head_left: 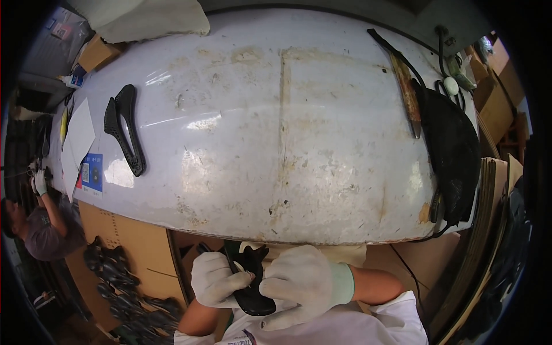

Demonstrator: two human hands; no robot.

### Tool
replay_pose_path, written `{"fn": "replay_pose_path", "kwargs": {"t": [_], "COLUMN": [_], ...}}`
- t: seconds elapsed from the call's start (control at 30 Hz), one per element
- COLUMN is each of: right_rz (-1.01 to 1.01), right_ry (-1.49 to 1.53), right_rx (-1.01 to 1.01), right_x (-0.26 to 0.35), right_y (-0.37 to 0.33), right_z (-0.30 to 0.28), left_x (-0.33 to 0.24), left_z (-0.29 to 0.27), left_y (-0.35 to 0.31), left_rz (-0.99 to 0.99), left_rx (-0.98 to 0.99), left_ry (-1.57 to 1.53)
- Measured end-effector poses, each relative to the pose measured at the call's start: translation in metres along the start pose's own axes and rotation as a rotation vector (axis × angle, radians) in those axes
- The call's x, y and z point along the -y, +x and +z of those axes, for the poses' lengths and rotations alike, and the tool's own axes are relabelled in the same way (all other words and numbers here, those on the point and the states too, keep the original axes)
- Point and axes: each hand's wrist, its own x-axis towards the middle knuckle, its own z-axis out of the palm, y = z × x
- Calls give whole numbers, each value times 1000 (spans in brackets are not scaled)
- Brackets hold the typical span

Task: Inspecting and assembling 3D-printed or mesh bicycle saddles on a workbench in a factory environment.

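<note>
Near 6 o'clock in the view, just off the near edge of the pale, stained surface [339,121], two white-gloved hands meet at a black shoe-like piece [253,297], its rounded end pointing toward the wearer. The left hand [216,280] is closed on the piece's left side, fingers curled and thumb laid across its edge. The right hand [299,279] is half curled on the other side, fingertips against the piece; how firmly it grips cannot be told. On the surface between 9 and 10 o'clock lies a flat black piece [135,150] with an elongated opening; beyond it, toward 9, are a white sheet [81,135] and a blue card [95,179]. A cardboard box [99,53] sits at 10, and a pale cloth [152,20] near 11. At 2 o'clock a wooden stick [407,98] with a dark tip lies beside a black mesh-like bundle [451,152] at 3. Off the surface, a heap of black pieces [118,282] rests by cardboard near 8, and a co-worker [50,233] is beyond, between 8 and 9.
</note>
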Motion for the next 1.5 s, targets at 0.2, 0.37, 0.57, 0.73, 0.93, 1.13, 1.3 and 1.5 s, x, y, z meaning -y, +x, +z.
{"fn": "replay_pose_path", "kwargs": {"t": [0.2, 0.37, 0.57, 0.73, 0.93, 1.13, 1.3, 1.5], "right_rz": [274, 455, 317, 74, -12, -17, 35, -125], "right_ry": [231, 425, 379, -247, -264, -217, -280, -205], "right_rx": [9, 67, 30, -44, -140, -115, -56, -33], "right_x": [10, 11, 6, 16, 7, 2, 4, -2], "right_y": [5, 1, -13, 1, -12, -11, -10, -14], "right_z": [15, 12, 14, 7, 14, 11, 6, -11], "left_x": [-2, -7, -5, -22, -42, -39, -48, -55], "left_z": [-1, -8, -10, -19, -23, -24, -27, -39], "left_y": [-2, -4, 3, 23, 40, 37, 47, 41], "left_rz": [-12, -119, -81, -69, -79, -31, -27, 46], "left_rx": [38, 21, 5, 146, 308, 312, 325, 163], "left_ry": [31, 32, 44, 201, 332, 368, 444, 409]}}
